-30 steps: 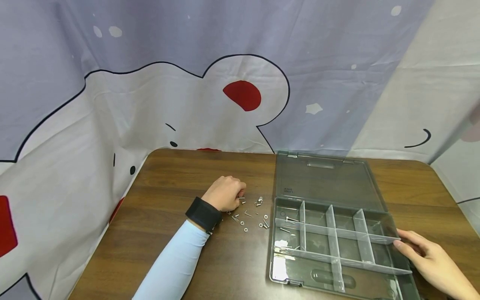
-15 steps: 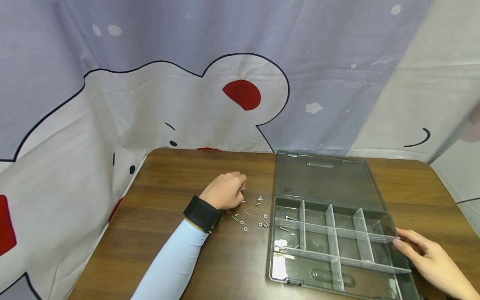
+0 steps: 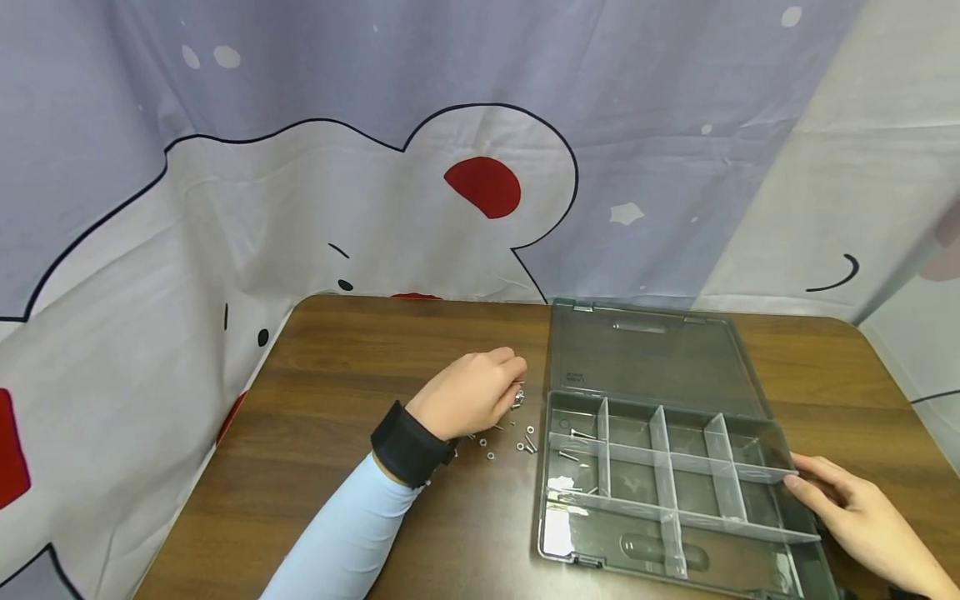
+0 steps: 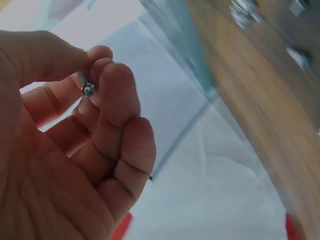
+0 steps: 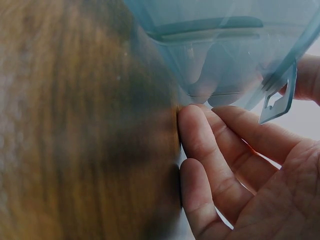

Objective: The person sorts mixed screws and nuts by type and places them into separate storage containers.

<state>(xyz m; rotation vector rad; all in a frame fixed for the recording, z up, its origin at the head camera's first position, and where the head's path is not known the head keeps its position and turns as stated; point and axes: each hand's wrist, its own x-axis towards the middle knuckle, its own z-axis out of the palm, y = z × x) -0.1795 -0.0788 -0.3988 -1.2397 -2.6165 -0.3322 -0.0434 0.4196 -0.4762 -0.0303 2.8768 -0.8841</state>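
Observation:
My left hand (image 3: pixel 471 393) is above the scattered screws and nuts, to the left of the storage box (image 3: pixel 720 528). Its thumb and fingers pinch a small metal screw (image 4: pixel 88 89), whose head faces the camera in the left wrist view. Just beyond those fingers lies a small cluster of hardware (image 3: pixel 518 400). My right hand (image 3: pixel 862 508) holds the right side of the translucent grey box, thumb at the rim. In the right wrist view its lower fingers rest against the wooden table. Several screws (image 3: pixel 567 456) lie in the box's left compartments.
Loose nuts (image 3: pixel 483 442) and screws (image 3: pixel 531 444) lie on the wooden table (image 3: pixel 360 350) between left hand and box. The box lid (image 3: pixel 652 358) lies folded back behind its compartments. A patterned cloth (image 3: pixel 300 200) hangs along the table's back edge.
My left hand has lifted the screw off the table and moved right, closer to the box. The right hand stays at the box's right side.

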